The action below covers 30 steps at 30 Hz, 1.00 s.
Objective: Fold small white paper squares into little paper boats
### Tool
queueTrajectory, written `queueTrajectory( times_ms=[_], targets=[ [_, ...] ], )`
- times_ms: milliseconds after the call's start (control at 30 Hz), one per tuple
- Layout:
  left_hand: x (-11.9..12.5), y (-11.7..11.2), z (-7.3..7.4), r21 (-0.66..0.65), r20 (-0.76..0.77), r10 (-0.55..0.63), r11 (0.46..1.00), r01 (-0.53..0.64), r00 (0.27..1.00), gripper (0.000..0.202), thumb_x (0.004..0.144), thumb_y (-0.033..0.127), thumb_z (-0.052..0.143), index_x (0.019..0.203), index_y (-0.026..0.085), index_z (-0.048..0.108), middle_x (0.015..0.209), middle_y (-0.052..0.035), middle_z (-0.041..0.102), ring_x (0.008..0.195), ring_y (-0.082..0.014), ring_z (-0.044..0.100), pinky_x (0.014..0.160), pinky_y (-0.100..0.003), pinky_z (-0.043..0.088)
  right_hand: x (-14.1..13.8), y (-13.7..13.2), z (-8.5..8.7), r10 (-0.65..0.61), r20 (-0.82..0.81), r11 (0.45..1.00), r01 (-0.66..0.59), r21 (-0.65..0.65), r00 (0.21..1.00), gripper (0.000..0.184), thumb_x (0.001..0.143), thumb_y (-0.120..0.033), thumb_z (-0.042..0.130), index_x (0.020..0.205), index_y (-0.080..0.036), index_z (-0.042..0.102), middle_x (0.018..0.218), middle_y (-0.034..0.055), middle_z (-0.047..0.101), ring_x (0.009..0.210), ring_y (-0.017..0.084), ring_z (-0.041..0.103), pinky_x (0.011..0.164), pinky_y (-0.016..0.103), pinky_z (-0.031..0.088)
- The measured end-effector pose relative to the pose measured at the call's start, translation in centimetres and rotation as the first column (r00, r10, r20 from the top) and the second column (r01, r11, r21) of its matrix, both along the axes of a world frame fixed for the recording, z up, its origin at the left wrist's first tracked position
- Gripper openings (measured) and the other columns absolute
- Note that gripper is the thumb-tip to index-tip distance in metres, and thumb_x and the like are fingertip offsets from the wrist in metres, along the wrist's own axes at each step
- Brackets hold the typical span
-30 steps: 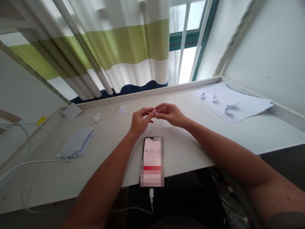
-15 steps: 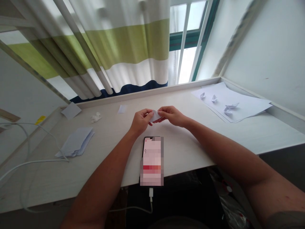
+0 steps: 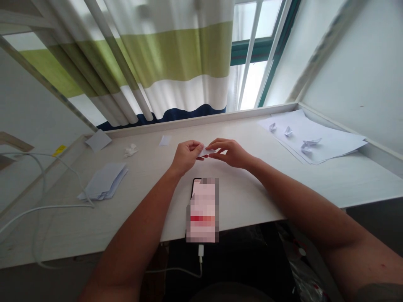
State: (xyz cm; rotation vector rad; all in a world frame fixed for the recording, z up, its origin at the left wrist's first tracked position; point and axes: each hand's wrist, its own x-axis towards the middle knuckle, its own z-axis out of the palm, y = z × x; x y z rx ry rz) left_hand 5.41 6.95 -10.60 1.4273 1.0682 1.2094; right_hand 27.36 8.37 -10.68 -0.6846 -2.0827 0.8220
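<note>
Over the middle of a pale desk [image 3: 252,201], both hands pinch one small folded piece of white paper [image 3: 206,151]. My left hand [image 3: 185,156] grips its left end with closed fingers. My right hand [image 3: 229,152] holds the right end between thumb and fingertips. The paper hovers just above the desk surface, partly hidden by the fingers. A phone [image 3: 203,209] lies on the desk right below the hands, at the near edge, with a white cable [image 3: 200,253] plugged into it.
A stack of small paper slips [image 3: 103,182] lies at the left, with a crumpled scrap [image 3: 130,150] and two loose slips [image 3: 97,139] beyond it. Large white sheets [image 3: 315,138] at the right carry several small folded paper shapes [image 3: 310,144]. A white cord [image 3: 37,207] loops across the left. Striped curtains [image 3: 163,63] hang behind.
The small paper was turned between the fingers, from edge-on to flat and then lowered. The hands stayed together over the desk. The view shifted slightly.
</note>
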Motion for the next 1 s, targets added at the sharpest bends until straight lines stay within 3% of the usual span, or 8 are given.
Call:
queueTrajectory(
  times_ms=[133, 233, 367, 533, 733, 1000],
  targets=[
    [-0.1, 0.1, -0.3, 0.030, -0.014, -0.030, 0.999, 0.030, 0.999, 0.035, 0.086, 0.038, 0.085, 0.109, 0.018, 0.068, 0.071, -0.0003, 0.077, 0.065, -0.0172, 0.075, 0.069, -0.036, 0.068, 0.1, 0.1, -0.1, 0.031, 0.012, 0.998, -0.030, -0.049, 0.999, 0.028, 0.092, -0.044, 0.080, 0.112, -0.024, 0.086, 0.113, 0.0088, 0.081, 0.096, 0.024, 0.077, 0.089, 0.045, 0.068],
    [0.0, 0.2, -0.5, 0.066, -0.027, -0.057, 0.996, 0.059, 0.998, 0.031, 0.086, 0.040, 0.084, 0.103, 0.019, 0.069, 0.070, 0.0006, 0.075, 0.068, -0.0166, 0.074, 0.071, -0.036, 0.068, 0.1, 0.1, -0.1, 0.010, -0.004, 0.997, -0.011, -0.076, 1.000, 0.026, 0.092, -0.043, 0.081, 0.109, -0.024, 0.087, 0.112, 0.0090, 0.081, 0.097, 0.024, 0.077, 0.090, 0.045, 0.068],
    [0.1, 0.3, -0.5, 0.078, -0.019, -0.071, 0.994, 0.072, 0.997, 0.032, 0.085, 0.044, 0.085, 0.098, 0.016, 0.074, 0.084, -0.0048, 0.079, 0.078, -0.0188, 0.075, 0.076, -0.039, 0.068, 0.2, 0.1, 0.0, -0.004, -0.027, 0.996, 0.001, -0.090, 1.000, 0.022, 0.092, -0.040, 0.081, 0.106, -0.025, 0.088, 0.110, 0.0086, 0.082, 0.096, 0.024, 0.077, 0.088, 0.045, 0.067],
    [-0.1, 0.0, -0.1, 0.095, -0.105, -0.106, 0.989, 0.116, 0.989, 0.048, 0.075, 0.034, 0.095, 0.115, 0.015, 0.078, 0.111, -0.0107, 0.081, 0.098, -0.0235, 0.077, 0.086, -0.039, 0.066, 0.3, 0.1, 0.3, -0.059, -0.047, 0.994, 0.055, -0.093, 0.997, 0.023, 0.092, -0.042, 0.079, 0.103, -0.024, 0.088, 0.107, 0.0082, 0.081, 0.098, 0.024, 0.077, 0.090, 0.044, 0.067],
    [0.0, -0.2, 0.5, 0.033, 0.044, -0.123, 0.992, 0.122, 0.991, 0.063, 0.067, 0.030, 0.099, 0.125, 0.015, 0.078, 0.114, -0.0089, 0.082, 0.097, -0.0225, 0.078, 0.100, -0.046, 0.065, 0.2, -0.2, 0.8, -0.104, -0.092, 0.992, 0.097, -0.080, 0.990, 0.026, 0.092, -0.045, 0.079, 0.107, -0.026, 0.087, 0.108, 0.0076, 0.081, 0.099, 0.024, 0.076, 0.089, 0.041, 0.066],
    [0.0, -0.5, 0.7, 0.022, 0.090, -0.144, 0.990, 0.142, 0.985, 0.067, 0.065, 0.030, 0.102, 0.126, 0.017, 0.078, 0.107, -0.0082, 0.084, 0.098, -0.0270, 0.081, 0.100, -0.053, 0.067, 0.0, -0.4, 0.9, -0.112, -0.179, 0.983, 0.082, -0.163, 0.978, 0.030, 0.090, -0.049, 0.081, 0.102, -0.022, 0.086, 0.097, 0.0068, 0.083, 0.093, 0.024, 0.077, 0.086, 0.042, 0.064]
  ],
)
